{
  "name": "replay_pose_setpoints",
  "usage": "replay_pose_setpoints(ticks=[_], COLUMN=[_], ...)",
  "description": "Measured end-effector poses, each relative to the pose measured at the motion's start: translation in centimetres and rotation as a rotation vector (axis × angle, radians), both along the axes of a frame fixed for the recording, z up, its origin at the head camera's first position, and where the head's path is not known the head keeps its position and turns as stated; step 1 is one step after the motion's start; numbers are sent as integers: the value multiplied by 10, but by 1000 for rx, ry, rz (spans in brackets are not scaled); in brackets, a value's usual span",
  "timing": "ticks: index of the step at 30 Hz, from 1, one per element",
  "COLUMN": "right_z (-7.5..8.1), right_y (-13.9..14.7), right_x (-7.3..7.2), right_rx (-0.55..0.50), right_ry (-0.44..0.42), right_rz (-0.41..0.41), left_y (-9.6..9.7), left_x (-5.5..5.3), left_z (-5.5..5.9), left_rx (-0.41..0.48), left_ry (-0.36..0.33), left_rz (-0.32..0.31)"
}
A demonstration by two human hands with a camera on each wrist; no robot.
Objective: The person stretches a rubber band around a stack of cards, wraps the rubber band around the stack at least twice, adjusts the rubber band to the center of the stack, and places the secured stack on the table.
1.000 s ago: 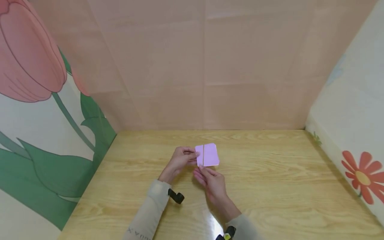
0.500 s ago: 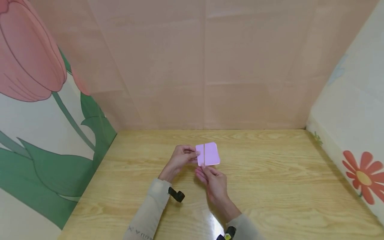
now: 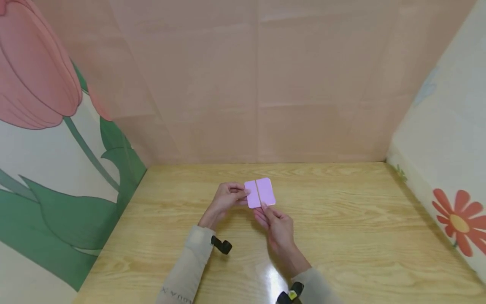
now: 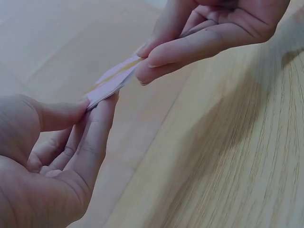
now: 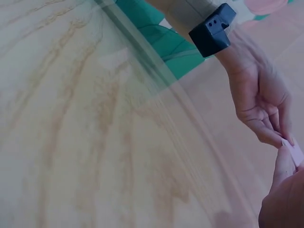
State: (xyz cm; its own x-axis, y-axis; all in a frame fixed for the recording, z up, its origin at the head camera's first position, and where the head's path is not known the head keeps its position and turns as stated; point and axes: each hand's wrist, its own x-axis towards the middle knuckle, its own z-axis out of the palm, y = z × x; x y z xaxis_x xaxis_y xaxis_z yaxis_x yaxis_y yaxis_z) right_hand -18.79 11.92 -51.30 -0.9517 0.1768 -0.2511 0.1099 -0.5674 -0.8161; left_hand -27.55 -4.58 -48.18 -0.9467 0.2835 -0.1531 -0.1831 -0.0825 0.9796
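A small stack of pink-purple cards [image 3: 267, 192] with rounded corners is held above the table. Around it runs a thin yellowish rubber band [image 3: 257, 190], slanting slightly across the face. My left hand [image 3: 226, 197] pinches the stack's left edge, thumb on top and fingers beneath. At the near edge, my right hand [image 3: 280, 228] pinches the rubber band's lower end between thumb and finger. Seen side-on in the left wrist view, the stack [image 4: 107, 88] is thin, with the right fingertips covering its far end. Only a sliver of the stack [image 5: 295, 153] shows in the right wrist view.
The wood-grain table [image 3: 353, 228] spreads beneath both hands. A plain pinkish cloth [image 3: 190, 84] hangs behind it. Flower-printed panels stand at the left [image 3: 91, 169] and right [image 3: 436, 169]. Each wrist carries a black camera strap.
The right hand has moved slightly to the right along the near edge. The rubber band's lower end has shifted right with it, so the band now slants. The left hand keeps its grip.
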Motion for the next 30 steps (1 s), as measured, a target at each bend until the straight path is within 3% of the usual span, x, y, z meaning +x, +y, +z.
replay_pose_setpoints(ticks=[9, 22, 30], right_z=[-4, 5, 3], right_y=[-10, -3, 0], right_x=[4, -1, 0], right_rx=[-34, -33, 2], right_ry=[-12, -2, -4], right_rz=[73, 72, 101], left_y=[0, -5, -8], left_x=[0, -1, 0], left_z=[2, 3, 0], left_rx=[0, 24, 16], left_ry=[-14, -17, -15], left_rz=[-3, -6, -10])
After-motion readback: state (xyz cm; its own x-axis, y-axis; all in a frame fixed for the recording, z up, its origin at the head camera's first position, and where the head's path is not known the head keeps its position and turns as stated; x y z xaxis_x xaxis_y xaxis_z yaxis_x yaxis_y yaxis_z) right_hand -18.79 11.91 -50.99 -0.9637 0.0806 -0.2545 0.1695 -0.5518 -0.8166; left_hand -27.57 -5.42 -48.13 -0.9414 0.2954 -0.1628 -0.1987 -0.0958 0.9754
